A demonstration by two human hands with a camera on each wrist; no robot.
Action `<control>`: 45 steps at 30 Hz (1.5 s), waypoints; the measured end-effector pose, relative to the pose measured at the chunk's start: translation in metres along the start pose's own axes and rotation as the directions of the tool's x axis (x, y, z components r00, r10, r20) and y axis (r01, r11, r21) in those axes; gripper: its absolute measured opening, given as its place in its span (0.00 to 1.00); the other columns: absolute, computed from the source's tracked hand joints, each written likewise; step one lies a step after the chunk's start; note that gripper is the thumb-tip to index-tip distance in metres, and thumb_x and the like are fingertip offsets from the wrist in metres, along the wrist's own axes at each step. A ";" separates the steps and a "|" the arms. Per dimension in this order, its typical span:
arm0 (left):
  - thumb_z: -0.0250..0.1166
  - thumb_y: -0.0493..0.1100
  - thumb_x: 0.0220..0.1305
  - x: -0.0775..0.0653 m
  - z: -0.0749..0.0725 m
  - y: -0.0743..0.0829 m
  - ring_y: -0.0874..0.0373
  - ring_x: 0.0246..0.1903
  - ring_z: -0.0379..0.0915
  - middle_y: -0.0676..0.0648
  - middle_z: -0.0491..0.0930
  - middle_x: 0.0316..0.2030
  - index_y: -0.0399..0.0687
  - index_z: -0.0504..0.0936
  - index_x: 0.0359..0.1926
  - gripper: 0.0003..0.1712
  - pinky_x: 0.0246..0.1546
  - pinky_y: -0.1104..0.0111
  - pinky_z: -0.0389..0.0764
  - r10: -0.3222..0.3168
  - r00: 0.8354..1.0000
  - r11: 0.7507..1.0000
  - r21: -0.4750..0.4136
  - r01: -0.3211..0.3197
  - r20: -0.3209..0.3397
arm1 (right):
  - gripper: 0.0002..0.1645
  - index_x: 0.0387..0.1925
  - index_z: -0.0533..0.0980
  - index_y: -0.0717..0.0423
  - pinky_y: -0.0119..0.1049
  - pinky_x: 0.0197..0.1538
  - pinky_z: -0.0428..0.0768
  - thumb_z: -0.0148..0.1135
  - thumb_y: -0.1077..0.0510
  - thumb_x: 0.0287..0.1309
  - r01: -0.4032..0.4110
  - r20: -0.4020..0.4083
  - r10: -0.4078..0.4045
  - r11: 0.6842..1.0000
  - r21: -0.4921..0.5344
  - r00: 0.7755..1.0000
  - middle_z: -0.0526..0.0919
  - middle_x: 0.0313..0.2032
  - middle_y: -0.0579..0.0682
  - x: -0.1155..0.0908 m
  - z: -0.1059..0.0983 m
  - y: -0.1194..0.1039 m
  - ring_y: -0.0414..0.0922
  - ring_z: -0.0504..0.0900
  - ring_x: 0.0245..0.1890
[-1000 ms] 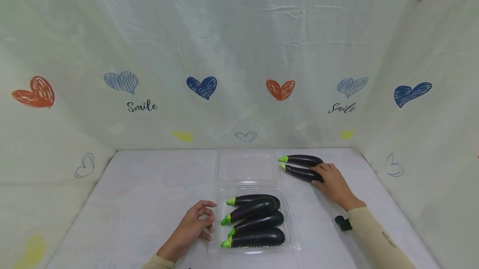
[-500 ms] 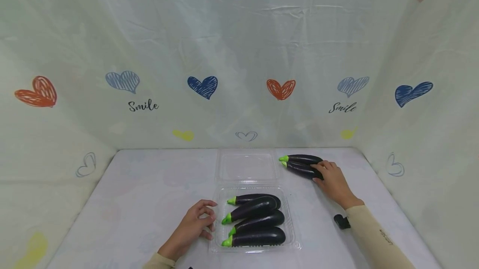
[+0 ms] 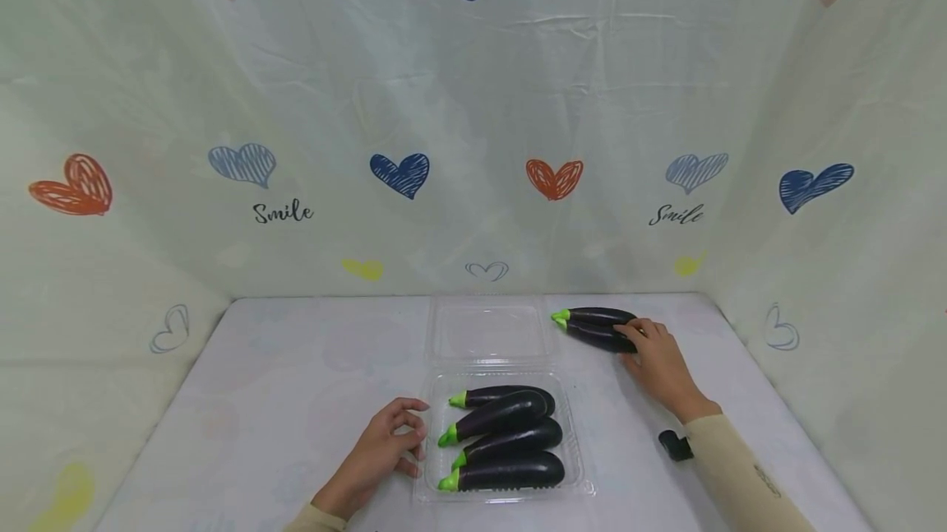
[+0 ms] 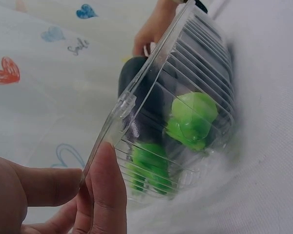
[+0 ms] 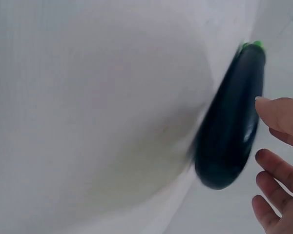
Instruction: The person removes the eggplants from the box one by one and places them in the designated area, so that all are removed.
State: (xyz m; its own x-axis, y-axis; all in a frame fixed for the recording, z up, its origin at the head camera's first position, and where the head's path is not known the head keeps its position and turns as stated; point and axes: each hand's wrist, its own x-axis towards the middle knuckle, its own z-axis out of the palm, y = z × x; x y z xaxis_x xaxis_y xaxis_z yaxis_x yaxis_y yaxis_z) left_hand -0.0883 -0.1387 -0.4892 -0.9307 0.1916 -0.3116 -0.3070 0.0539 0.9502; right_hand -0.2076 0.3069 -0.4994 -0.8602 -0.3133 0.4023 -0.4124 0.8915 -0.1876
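The right hand (image 3: 661, 363) has its fingers spread at the blunt end of the nearer loose eggplant (image 3: 595, 336), hiding that tip from the head view; whether the thumb touches the skin, I cannot tell. The left hand (image 3: 381, 446) pinches the rim of the clear container (image 3: 503, 497), where four eggplants (image 3: 510, 470) overlap, the farthest partly covered. Against the nearer loose one lies another eggplant (image 3: 599, 316) on the bench (image 3: 318, 359). The right sleeve (image 3: 740, 466), cut off below, partly hides a black object (image 3: 675, 446).
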 end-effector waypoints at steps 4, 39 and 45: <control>0.60 0.29 0.73 0.000 0.001 0.001 0.56 0.30 0.76 0.48 0.75 0.39 0.28 0.67 0.66 0.24 0.25 0.65 0.85 -0.001 1.000 1.000 -0.001 0.001 0.001 | 0.31 0.58 0.81 0.66 0.66 0.55 0.78 0.80 0.70 0.49 0.053 -0.041 -0.053 0.999 0.012 0.998 0.79 0.53 0.66 -0.003 -0.011 -0.020 0.69 0.77 0.55; 0.61 0.30 0.74 0.000 0.001 0.001 0.56 0.30 0.76 0.48 0.74 0.38 0.27 0.66 0.66 0.24 0.25 0.66 0.85 -0.009 1.000 1.000 0.002 0.009 0.005 | 0.33 0.72 0.74 0.52 0.51 0.67 0.78 0.70 0.49 0.70 0.332 0.315 -0.380 0.923 0.195 0.870 0.79 0.64 0.49 -0.009 -0.038 -0.165 0.49 0.76 0.65; 0.61 0.30 0.73 0.001 0.002 0.000 0.56 0.30 0.76 0.48 0.74 0.38 0.27 0.67 0.66 0.24 0.25 0.66 0.85 -0.013 1.000 1.000 0.006 0.013 -0.005 | 0.34 0.72 0.74 0.52 0.50 0.67 0.78 0.71 0.49 0.69 0.364 0.321 -0.403 0.914 0.178 0.857 0.79 0.63 0.48 -0.009 -0.034 -0.166 0.48 0.76 0.64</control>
State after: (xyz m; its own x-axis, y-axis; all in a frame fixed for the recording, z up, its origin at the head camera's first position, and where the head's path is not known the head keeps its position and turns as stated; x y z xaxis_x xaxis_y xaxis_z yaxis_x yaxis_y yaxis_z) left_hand -0.0889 -0.1369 -0.4893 -0.9276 0.1861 -0.3239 -0.3178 0.0625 0.9461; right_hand -0.1218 0.1728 -0.4415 -0.6670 -0.7331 0.1329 -0.7433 0.6428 -0.1852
